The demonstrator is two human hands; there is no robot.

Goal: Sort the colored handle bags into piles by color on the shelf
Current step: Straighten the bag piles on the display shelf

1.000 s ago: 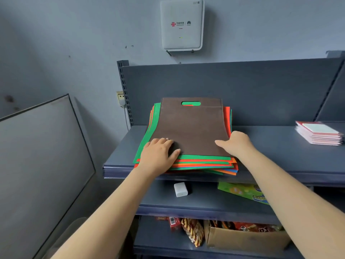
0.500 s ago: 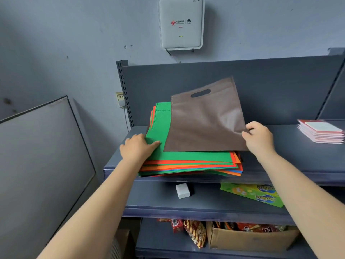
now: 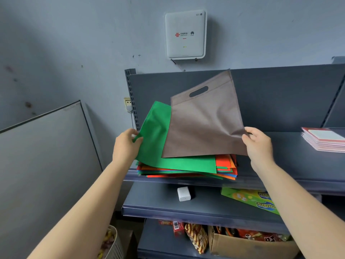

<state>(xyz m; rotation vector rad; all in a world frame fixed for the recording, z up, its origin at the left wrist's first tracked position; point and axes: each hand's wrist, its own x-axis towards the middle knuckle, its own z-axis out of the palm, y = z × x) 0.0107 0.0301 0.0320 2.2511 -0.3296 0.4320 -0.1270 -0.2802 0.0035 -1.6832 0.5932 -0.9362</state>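
A brown handle bag (image 3: 203,124) hangs tilted above the pile, its cut-out handle up. My right hand (image 3: 258,144) pinches its lower right corner. Under it a green bag (image 3: 158,146) is lifted at its left edge, where my left hand (image 3: 127,144) grips it. Both bags are over a mixed stack of orange, red, green and blue bags (image 3: 224,169) lying on the top shelf (image 3: 291,165) at its left end.
A stack of pink and white booklets (image 3: 324,139) lies on the shelf at the right. The shelf below holds a white charger (image 3: 183,193) and a green box (image 3: 250,200). Snack packs and a cardboard box (image 3: 242,245) fill the bottom. A grey panel (image 3: 43,165) stands at left.
My right hand raised the brown bag higher and further right off the stack. My left hand went from pressing on the pile to gripping and lifting the green bag's left edge.
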